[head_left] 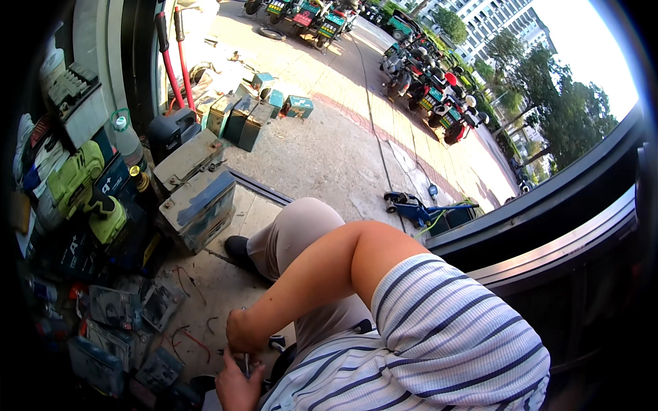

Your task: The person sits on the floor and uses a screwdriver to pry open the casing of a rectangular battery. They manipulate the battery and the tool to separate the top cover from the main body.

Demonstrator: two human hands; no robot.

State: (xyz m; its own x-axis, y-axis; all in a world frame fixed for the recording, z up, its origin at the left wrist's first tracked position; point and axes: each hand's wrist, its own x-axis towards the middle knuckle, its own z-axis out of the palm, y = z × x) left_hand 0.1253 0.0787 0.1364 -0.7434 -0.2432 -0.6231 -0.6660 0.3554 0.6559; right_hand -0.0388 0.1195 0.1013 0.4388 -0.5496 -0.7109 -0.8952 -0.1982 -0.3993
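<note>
1. Head view, the hands: the bare right hand (244, 333) and the bare left hand (238, 385) sit close together, low in the frame, in front of the person's lap
2. The thin, silver-coloured metal rod (247, 364) shows in the gap between them, its far parts hidden by skin and fingers
3. Its long axis runs roughly up and down in the picture, from beneath the right hand toward the thumb side of the left hand; this line between the two hands is the relation that matters most, and both are about equally near
4. The right hand is curled, its fingers appearing to close around the rod's upper part; the left hand has its thumb and forefinger on either side of the lower part, but whether they pinch it I cannot tell
5. The right forearm slants down across the beige-grey trouser leg (308, 218), while the left forearm is mostly out of sight
6. Just right of the right hand lies a small black-and-grey object (277, 342), too small to identify
7. To the left, on the pale, dusty floor (223, 282), are thin red wires (201, 344) and scattered dark grey, box-shaped plastic casings (114, 307)
8. Farther up, well apart from the hands, stands a large, scuffed grey rectangular box (199, 214), with a lime-green and black power tool (108, 218) to its left
</note>
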